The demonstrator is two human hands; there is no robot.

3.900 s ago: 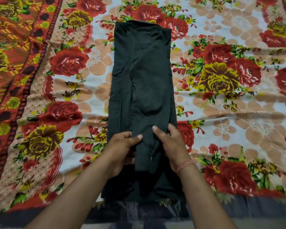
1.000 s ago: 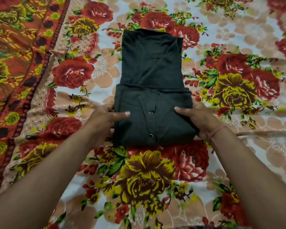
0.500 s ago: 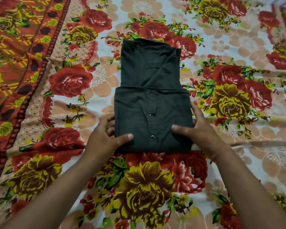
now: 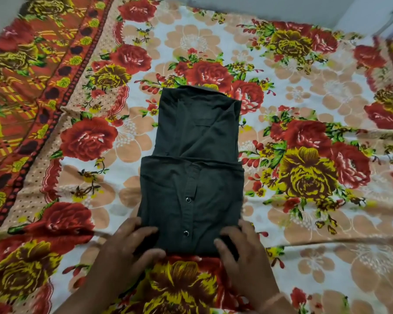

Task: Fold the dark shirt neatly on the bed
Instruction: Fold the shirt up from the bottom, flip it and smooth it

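Dark button shirt (image 4: 191,177) lies on the floral bedsheet (image 4: 304,109), lower half doubled up; since 0.5 s ago both hands have slid to its near fold; left hand (image 4: 132,248) and right hand (image 4: 241,248) curl fingers onto that edge, seemingly gripping; 1 more fold likely.

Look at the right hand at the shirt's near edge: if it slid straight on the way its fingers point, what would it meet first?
The right hand points away from the person across the dark shirt, so it would probably meet the folded-over edge first; depth is hard to judge.
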